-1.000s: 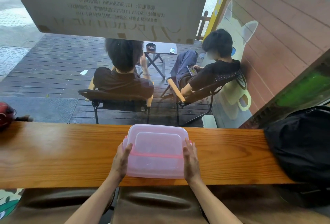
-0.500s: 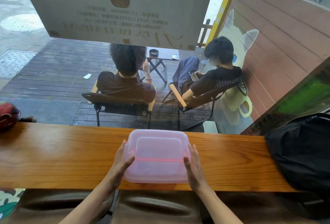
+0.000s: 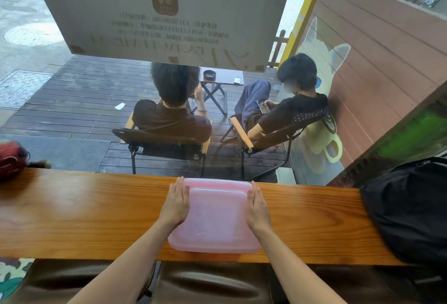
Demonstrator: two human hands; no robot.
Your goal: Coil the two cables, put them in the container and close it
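Note:
A pink translucent plastic container (image 3: 215, 221) with its lid on lies in the middle of the wooden counter (image 3: 72, 214). My left hand (image 3: 175, 204) lies flat on the lid's left edge with straight fingers pointing away from me. My right hand (image 3: 258, 209) lies the same way on the lid's right edge. Both press down on the lid. No cable shows; the container's inside is too cloudy to read.
A black bag (image 3: 411, 209) sits on the counter's right end. A red object (image 3: 11, 158) lies at the far left. A window stands right behind the counter, with two people seated on chairs outside. Dark stool cushions (image 3: 205, 284) are below the front edge.
Both hands slid from the container's near side edges up onto the lid's far side edges and now press flat. The camera view tilted upward.

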